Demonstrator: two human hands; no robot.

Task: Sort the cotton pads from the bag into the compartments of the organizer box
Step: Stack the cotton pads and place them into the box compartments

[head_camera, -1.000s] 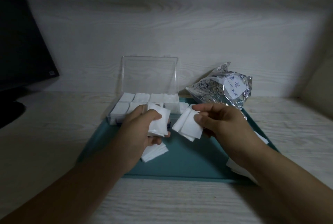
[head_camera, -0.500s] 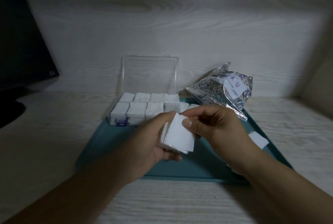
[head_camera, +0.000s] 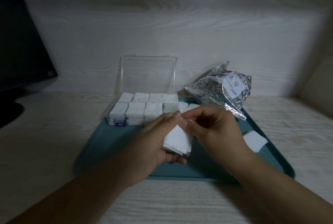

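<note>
A small stack of white square cotton pads (head_camera: 177,140) is held above the middle of a flat teal plastic tray (head_camera: 198,169), between both hands. The left hand (head_camera: 155,144) is curled around the stack from the left and below, its grip closed on the pads with the thumb laid along the stack's upper edge. The right hand (head_camera: 214,128) is set against the stack from the right, its thumb and forefinger pinched on the top of the same pads.

A clear plastic organizer box with a blue latch (head_camera: 142,110) is placed on the far left part of the tray, its transparent lid (head_camera: 148,75) stood upright behind it. Two rows of four compartments are seen; all but the near right one are packed with white pads, and that near right compartment (head_camera: 169,109) looks greyer and less filled, though its contents cannot be told. A crinkled clear plastic bag printed with dark shell patterns (head_camera: 221,92) is lying just to the right of the box, partly over the tray's far right edge. Two loose white pads (head_camera: 187,106) are seen just beyond the hands, beside the box, and another loose pad (head_camera: 255,141) is lying on the right side of the tray. The tray is carried by a pale wood-grain bench (head_camera: 54,142), and a dark monitor (head_camera: 19,47) is stood at the left.
</note>
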